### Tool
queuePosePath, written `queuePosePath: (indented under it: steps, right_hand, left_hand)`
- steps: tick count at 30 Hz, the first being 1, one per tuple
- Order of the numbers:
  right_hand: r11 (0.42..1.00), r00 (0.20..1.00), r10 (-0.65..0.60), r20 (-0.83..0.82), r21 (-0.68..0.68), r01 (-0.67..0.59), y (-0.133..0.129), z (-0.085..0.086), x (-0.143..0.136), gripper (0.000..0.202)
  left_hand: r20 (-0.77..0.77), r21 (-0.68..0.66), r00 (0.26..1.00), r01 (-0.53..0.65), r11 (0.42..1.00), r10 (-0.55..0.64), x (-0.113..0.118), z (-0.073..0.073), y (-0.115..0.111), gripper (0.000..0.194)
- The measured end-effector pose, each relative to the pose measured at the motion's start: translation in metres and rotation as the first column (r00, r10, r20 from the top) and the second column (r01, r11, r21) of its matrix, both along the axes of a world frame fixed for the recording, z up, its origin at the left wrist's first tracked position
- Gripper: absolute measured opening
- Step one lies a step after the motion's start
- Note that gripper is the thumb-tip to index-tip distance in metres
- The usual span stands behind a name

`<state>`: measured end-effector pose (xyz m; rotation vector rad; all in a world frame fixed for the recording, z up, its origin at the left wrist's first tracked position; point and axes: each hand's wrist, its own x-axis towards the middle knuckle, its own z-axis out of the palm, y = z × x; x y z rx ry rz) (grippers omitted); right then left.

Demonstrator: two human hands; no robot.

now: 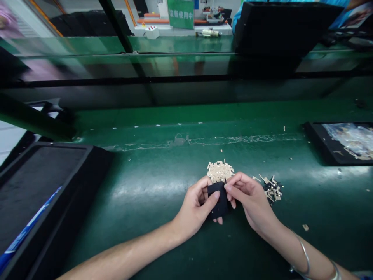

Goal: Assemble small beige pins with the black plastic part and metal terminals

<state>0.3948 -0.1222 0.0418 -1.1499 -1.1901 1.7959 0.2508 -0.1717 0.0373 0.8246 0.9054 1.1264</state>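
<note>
Both hands, left hand (196, 206) and right hand (250, 199), clamped together on one small black piece (219, 198) near tan chips (219, 171).

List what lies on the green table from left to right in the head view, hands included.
Black tray → left hand → small black piece held by both hands → right hand → little heap of mixed dark and tan bits → black tray with clear plastic.

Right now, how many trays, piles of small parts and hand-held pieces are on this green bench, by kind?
Black trays: 3 (left, right, far)
Piles of small parts: 2 (tan pile, mixed pile)
Black piece held by both hands: 1
Total: 6
</note>
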Motion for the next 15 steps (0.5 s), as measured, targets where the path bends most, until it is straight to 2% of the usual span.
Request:
queuePosePath:
  steps: [15]
  right_hand:
    - [1.000,1.000,0.020,0.024,-0.011,-0.020,0.0010,-0.0017,0.0004,0.018]
  left_hand:
    - [0.017,0.001,1.000,0.017,1.000,-0.017,0.0003,0.0002,0.0008,0.017]
